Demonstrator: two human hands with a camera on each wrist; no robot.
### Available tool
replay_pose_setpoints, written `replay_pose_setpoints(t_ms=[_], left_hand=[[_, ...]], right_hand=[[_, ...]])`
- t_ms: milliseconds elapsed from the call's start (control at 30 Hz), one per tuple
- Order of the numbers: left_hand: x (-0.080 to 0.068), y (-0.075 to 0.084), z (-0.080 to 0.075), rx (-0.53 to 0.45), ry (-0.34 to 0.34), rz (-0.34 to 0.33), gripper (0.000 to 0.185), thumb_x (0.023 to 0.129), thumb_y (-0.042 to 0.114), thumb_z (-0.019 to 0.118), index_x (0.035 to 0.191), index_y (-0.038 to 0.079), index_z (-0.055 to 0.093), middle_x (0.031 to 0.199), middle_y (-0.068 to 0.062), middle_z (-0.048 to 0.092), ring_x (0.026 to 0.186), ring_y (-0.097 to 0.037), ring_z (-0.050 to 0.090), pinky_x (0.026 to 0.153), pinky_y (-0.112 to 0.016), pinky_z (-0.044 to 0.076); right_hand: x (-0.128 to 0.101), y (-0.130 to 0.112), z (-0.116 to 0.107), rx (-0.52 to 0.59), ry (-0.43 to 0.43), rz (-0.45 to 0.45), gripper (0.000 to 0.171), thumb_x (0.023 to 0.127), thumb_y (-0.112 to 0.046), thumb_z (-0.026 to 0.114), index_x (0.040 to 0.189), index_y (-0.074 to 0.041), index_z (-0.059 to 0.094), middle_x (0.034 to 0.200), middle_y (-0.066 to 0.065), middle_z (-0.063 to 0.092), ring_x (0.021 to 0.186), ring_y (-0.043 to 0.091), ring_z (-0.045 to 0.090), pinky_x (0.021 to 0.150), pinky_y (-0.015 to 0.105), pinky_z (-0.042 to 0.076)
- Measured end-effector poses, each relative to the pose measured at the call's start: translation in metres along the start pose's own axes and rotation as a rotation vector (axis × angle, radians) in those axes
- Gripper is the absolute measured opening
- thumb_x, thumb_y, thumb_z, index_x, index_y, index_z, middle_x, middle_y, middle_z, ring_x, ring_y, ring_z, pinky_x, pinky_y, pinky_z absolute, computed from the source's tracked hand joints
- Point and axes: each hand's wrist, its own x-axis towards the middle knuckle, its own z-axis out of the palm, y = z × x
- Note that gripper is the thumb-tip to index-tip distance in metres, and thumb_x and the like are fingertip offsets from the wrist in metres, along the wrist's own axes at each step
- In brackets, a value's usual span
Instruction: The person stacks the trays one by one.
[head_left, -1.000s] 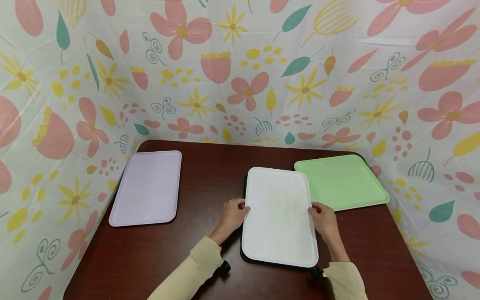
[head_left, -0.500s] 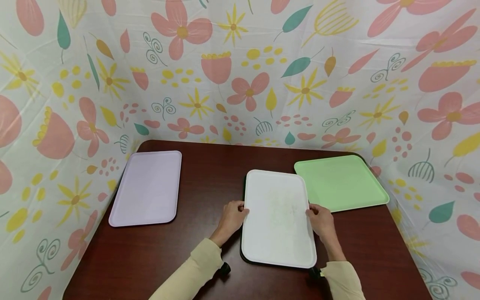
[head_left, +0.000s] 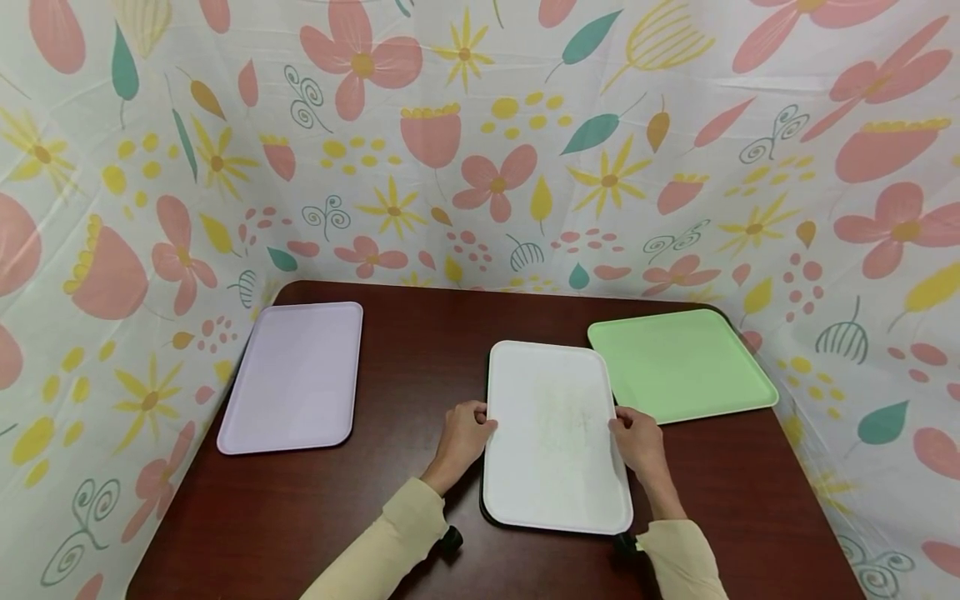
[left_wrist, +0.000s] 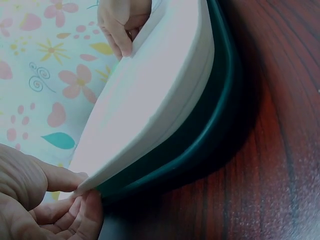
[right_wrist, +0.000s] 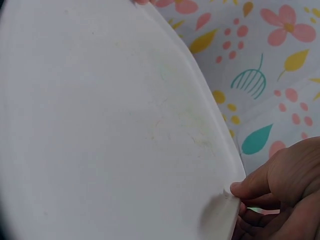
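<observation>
A white rectangular tray (head_left: 555,450) with faint stains lies over a dark green tray (left_wrist: 220,115), whose edge shows along the left and front. My left hand (head_left: 462,437) pinches the white tray's left rim, thumb on top and fingers beneath, as the left wrist view shows. On the opposite rim my right hand (head_left: 640,442) pinches the white tray between thumb and fingers. In the right wrist view the right thumb (right_wrist: 245,186) presses on the rim's upper side. Most of the dark green tray is hidden under the white one.
A lilac tray (head_left: 296,375) lies at the left of the dark wooden table (head_left: 420,342). A light green tray (head_left: 682,362) sits at the back right, its near left part behind the white tray. A flowered cloth (head_left: 480,167) hangs around the table's back and sides.
Over the last second the white tray has shifted slightly left and toward me, with both hands still gripping its rims. Over the last half second it has barely moved.
</observation>
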Motion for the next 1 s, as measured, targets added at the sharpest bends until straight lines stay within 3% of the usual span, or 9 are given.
replay_pose_setpoints(t_ms=[233, 533, 1000], left_hand=[[-0.0022, -0.0002, 0.0014, 0.012, 0.017, -0.018, 0.018, 0.090, 0.006, 0.077, 0.105, -0.002, 0.074, 0.085, -0.003, 0.066, 0.074, -0.015, 0.061, 0.068, -0.033, 0.054], [0.0002, -0.0025, 0.0045, 0.118, 0.063, 0.067, 0.009, 0.086, -0.001, 0.077, 0.094, -0.001, 0.073, 0.076, 0.000, 0.062, 0.070, -0.013, 0.060, 0.063, -0.030, 0.052], [0.0007, -0.0061, 0.0051, 0.174, 0.059, 0.081, 0.007, 0.088, 0.001, 0.076, 0.093, -0.001, 0.072, 0.080, -0.002, 0.058, 0.076, -0.017, 0.058, 0.067, -0.031, 0.052]], right_hand=[[-0.0020, -0.0024, 0.0010, -0.020, -0.016, -0.012, 0.039, 0.104, -0.008, 0.052, 0.137, 0.013, 0.058, 0.110, 0.029, 0.066, 0.081, 0.029, 0.060, 0.063, 0.035, 0.048], [-0.0025, -0.0039, 0.0031, -0.063, -0.005, -0.053, 0.038, 0.103, -0.005, 0.053, 0.135, 0.014, 0.059, 0.095, 0.022, 0.065, 0.068, 0.025, 0.054, 0.059, 0.034, 0.043], [-0.0005, -0.0050, 0.0054, -0.102, 0.030, -0.069, 0.035, 0.101, -0.004, 0.055, 0.130, 0.014, 0.063, 0.092, 0.021, 0.065, 0.073, 0.027, 0.056, 0.061, 0.034, 0.044]])
